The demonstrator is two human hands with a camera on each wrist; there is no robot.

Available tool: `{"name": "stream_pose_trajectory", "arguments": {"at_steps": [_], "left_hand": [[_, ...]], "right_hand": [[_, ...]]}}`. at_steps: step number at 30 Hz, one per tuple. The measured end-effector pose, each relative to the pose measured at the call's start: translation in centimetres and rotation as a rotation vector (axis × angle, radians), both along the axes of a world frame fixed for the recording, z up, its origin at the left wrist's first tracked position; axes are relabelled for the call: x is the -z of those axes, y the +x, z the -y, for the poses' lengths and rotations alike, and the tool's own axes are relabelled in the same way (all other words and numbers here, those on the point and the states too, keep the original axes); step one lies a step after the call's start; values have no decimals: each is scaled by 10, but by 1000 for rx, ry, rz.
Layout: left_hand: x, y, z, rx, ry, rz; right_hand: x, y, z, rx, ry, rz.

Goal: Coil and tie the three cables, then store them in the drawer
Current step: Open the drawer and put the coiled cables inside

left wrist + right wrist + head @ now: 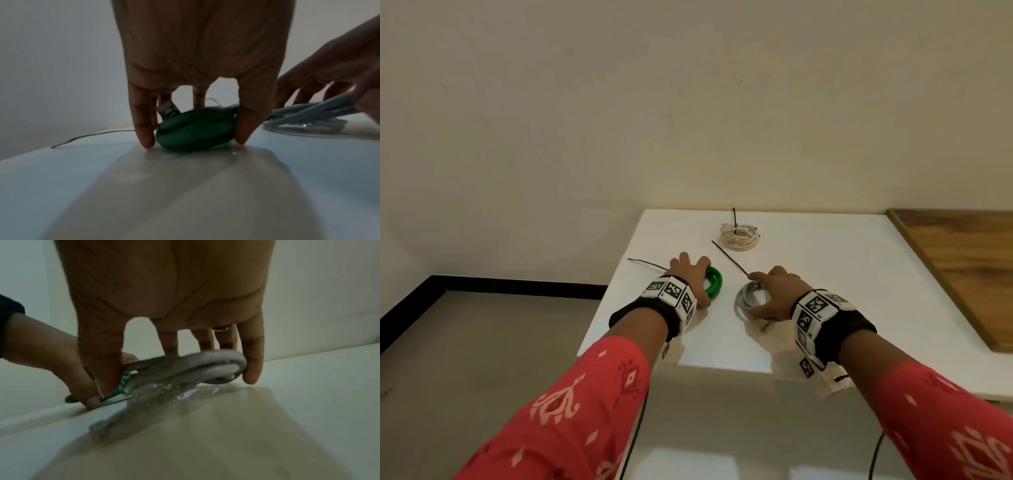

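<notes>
A coiled green cable (714,281) (195,129) lies on the white table (825,308). My left hand (690,274) (193,81) grips it from above, thumb and fingers curled round its sides. A coiled grey cable (746,299) (185,368) lies to its right, and my right hand (774,294) (164,305) holds it, fingers over its rim. A black tie (729,257) sticks out from the grey coil by my forefinger. Another black tie (645,262) trails left from the green coil. A cream cable coil (740,235) with a black tie lies near the table's far edge.
A wooden surface (962,267) adjoins the table on the right. The wall stands just behind the table. Grey floor (482,342) lies to the left and below. No drawer shows in any view.
</notes>
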State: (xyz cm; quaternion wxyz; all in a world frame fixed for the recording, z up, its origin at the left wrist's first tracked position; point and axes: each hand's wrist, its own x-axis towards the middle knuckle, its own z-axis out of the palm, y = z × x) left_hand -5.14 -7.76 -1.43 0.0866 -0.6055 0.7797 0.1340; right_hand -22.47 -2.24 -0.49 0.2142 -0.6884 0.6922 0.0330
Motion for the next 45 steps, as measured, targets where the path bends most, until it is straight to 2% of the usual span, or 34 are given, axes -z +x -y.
{"name": "stream_pose_trajectory", "arguments": {"at_steps": [4,8,14,18,23,28,33,38,45], "left_hand": [[-4,2,-28,102,13,12],[-20,13,-68,197,115,22],[-30,37,-136,411,228,200],[-18,38,-147,461,361,270],[21,29,-127,434,474,363],[64,16,-109,381,467,371],[106,17,-98,367,384,324],[137,17,-94,376,416,400],[170,22,-102,425,505,453]], "right_hand": [[-6,-1,-26,-30,-3,5],[-15,2,-59,-87,-17,28],[-23,17,-114,-293,65,-1],[-13,30,-129,-472,222,-66],[15,38,-113,-528,371,-141],[60,38,-94,-496,460,-156],[110,30,-78,-431,458,-179],[152,28,-71,-366,413,-165],[201,41,-73,-419,477,-171]]}}
